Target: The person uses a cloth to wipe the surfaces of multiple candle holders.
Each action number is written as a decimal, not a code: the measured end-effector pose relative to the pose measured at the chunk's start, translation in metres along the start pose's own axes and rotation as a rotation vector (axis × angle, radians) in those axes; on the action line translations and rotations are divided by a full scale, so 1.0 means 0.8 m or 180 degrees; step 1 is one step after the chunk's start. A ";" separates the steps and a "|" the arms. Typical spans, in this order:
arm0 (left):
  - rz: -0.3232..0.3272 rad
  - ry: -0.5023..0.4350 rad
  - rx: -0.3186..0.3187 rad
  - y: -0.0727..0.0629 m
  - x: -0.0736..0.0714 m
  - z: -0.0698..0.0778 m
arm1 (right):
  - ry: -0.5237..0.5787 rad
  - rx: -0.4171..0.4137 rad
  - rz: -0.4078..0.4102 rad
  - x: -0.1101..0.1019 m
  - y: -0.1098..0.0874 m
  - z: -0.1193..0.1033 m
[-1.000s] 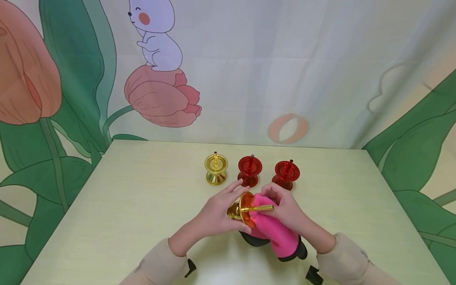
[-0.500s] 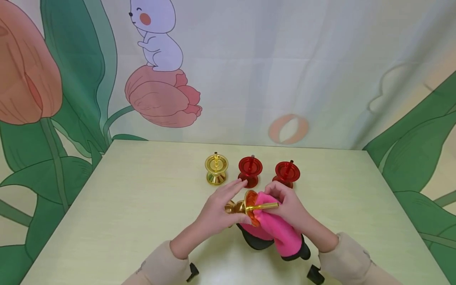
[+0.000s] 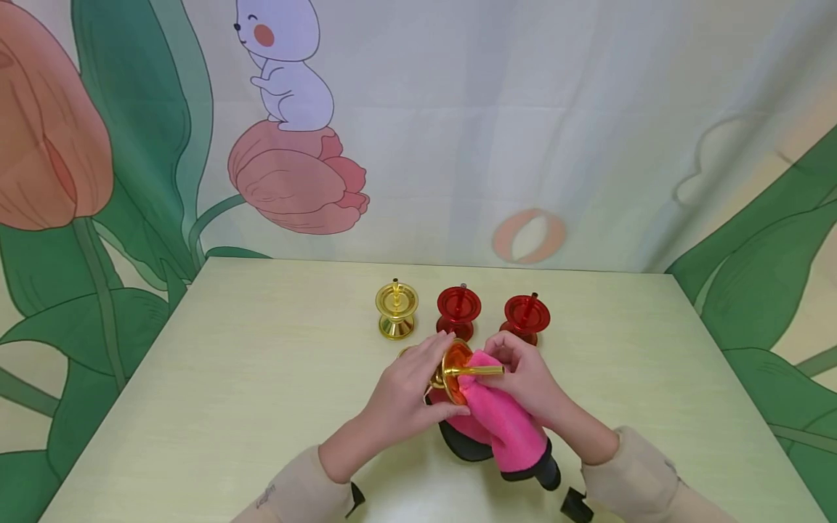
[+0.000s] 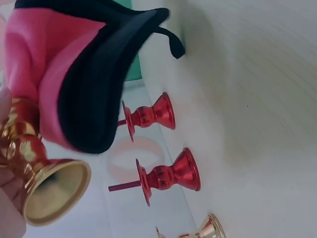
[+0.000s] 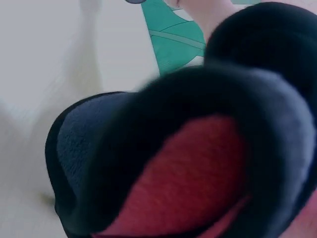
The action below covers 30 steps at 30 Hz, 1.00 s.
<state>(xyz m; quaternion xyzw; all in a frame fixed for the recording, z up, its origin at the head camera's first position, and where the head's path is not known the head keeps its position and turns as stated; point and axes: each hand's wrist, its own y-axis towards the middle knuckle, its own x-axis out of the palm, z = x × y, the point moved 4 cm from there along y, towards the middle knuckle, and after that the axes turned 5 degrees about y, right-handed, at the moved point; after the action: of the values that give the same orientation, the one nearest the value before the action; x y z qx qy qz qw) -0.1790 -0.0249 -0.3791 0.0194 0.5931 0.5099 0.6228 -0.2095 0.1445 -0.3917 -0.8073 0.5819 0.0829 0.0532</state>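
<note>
My left hand (image 3: 399,399) holds a gold candlestick (image 3: 453,372) on its side, with the thin stem beyond its dish pointing right. In the left wrist view the candlestick's (image 4: 29,153) hollow base faces outward, and my fingers lie along its body. A pink fleecy cloth with black trim (image 3: 506,428) is pinched in my right hand (image 3: 530,381) and meets the inside of the dish. Its rest hangs down below both hands. In the right wrist view the cloth (image 5: 188,173) fills most of the picture and hides my right fingers.
Behind my hands another gold candlestick (image 3: 397,301), a red candlestick (image 3: 459,303) and a second red one (image 3: 528,314) stand upright in a row on the pale table (image 3: 216,363). A printed curtain (image 3: 418,145) hangs at the table's far edge.
The gold candlestick has tilted, and my left hand now covers more of its base. The cloth's hanging end swung right and then back left. Both hands keep their hold.
</note>
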 end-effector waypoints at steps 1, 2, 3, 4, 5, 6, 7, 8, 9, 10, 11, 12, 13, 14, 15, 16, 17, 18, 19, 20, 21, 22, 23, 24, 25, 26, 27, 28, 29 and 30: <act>-0.0058 -0.0107 -0.0033 0.000 0.000 -0.001 | -0.0050 -0.0037 -0.0020 0.000 0.000 -0.001; -0.0123 -0.0221 -0.0065 0.000 0.000 -0.002 | -0.0101 -0.0084 -0.0042 0.000 -0.001 -0.001; -0.0193 -0.0334 -0.0095 -0.001 0.001 -0.004 | -0.0158 -0.0120 -0.0068 0.000 -0.001 -0.002; -0.0263 -0.0445 -0.0126 -0.002 0.001 -0.006 | -0.0228 -0.0168 -0.0084 0.000 -0.001 -0.002; -0.0346 -0.0551 -0.0174 -0.003 0.002 -0.007 | -0.0300 -0.0213 -0.0099 0.000 -0.001 -0.003; -0.0423 -0.0639 -0.0226 -0.003 0.003 -0.007 | -0.0370 -0.0258 -0.0109 0.000 -0.001 -0.003; -0.0483 -0.0709 -0.0277 -0.005 0.003 -0.008 | -0.0435 -0.0284 -0.0106 0.000 -0.001 -0.003; -0.0536 -0.0772 -0.0326 -0.006 0.004 -0.009 | -0.0492 -0.0290 -0.0097 0.000 -0.001 -0.003; -0.0589 -0.0827 -0.0382 -0.007 0.005 -0.010 | -0.0545 -0.0289 -0.0090 0.001 -0.001 -0.003; -0.0634 -0.0879 -0.0435 -0.008 0.006 -0.010 | -0.0601 -0.0305 -0.0071 0.000 0.000 -0.003; -0.0685 -0.0938 -0.0505 -0.010 0.007 -0.011 | -0.0652 -0.0308 -0.0034 0.000 0.000 -0.003; -0.0746 -0.1035 -0.0591 -0.011 0.008 -0.012 | -0.0679 -0.0307 0.0013 -0.002 0.001 -0.003; -0.0801 -0.1151 -0.0676 -0.012 0.010 -0.013 | -0.0695 -0.0303 0.0066 -0.003 0.002 -0.003; -0.0857 -0.1267 -0.0767 -0.014 0.011 -0.014 | -0.0706 -0.0295 0.0128 -0.006 0.002 -0.004; -0.0909 -0.1375 -0.0857 -0.015 0.013 -0.015 | -0.0699 -0.0283 0.0192 -0.008 0.003 -0.004; -0.0942 -0.1489 -0.0949 -0.016 0.014 -0.015 | -0.0689 -0.0267 0.0262 -0.012 0.004 -0.004; -0.0955 -0.1617 -0.1060 -0.017 0.015 -0.016 | -0.0660 -0.0242 0.0327 -0.015 0.005 -0.003; -0.0941 -0.1729 -0.1174 -0.018 0.015 -0.017 | -0.0612 -0.0216 0.0374 -0.018 0.005 -0.003; -0.0888 -0.1833 -0.1279 -0.018 0.015 -0.018 | -0.0568 -0.0191 0.0416 -0.021 0.006 -0.003; -0.0818 -0.1988 -0.1399 -0.019 0.014 -0.019 | -0.0509 -0.0169 0.0450 -0.024 0.006 -0.003; -0.0717 -0.2138 -0.1523 -0.019 0.013 -0.021 | -0.0437 -0.0152 0.0478 -0.027 0.006 -0.002; -0.0580 -0.2276 -0.1651 -0.018 0.011 -0.023 | -0.0357 -0.0145 0.0500 -0.029 0.006 -0.002; -0.0434 -0.2429 -0.1785 -0.018 0.010 -0.025 | -0.0271 -0.0140 0.0516 -0.031 0.006 -0.002; -0.0270 -0.2551 -0.1907 -0.018 0.008 -0.027 | -0.0178 -0.0136 0.0525 -0.032 0.005 -0.003; -0.0095 -0.2674 -0.2003 -0.016 0.006 -0.029 | -0.0083 -0.0130 0.0527 -0.033 0.005 -0.003; 0.0081 -0.2763 -0.2087 -0.015 0.005 -0.031 | 0.0008 -0.0123 0.0522 -0.034 0.005 -0.003; 0.0252 -0.2784 -0.2162 -0.014 0.004 -0.032 | 0.0084 -0.0113 0.0513 -0.034 0.004 -0.003; 0.0411 -0.2800 -0.2211 -0.014 0.003 -0.034 | 0.0164 -0.0104 0.0499 -0.033 0.004 -0.003; 0.0549 -0.2819 -0.2244 -0.013 0.003 -0.034 | 0.0244 -0.0085 0.0483 -0.031 0.003 -0.003; 0.0673 -0.2813 -0.2268 -0.012 0.004 -0.035 | 0.0325 -0.0075 0.0465 -0.029 0.003 -0.003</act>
<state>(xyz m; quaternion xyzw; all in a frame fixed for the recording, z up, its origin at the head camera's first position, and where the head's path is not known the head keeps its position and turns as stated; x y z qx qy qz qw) -0.1954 -0.0437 -0.3956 0.0788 0.0631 0.6811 0.7252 -0.2187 0.1654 -0.3851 -0.7665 0.6401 0.0521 0.0077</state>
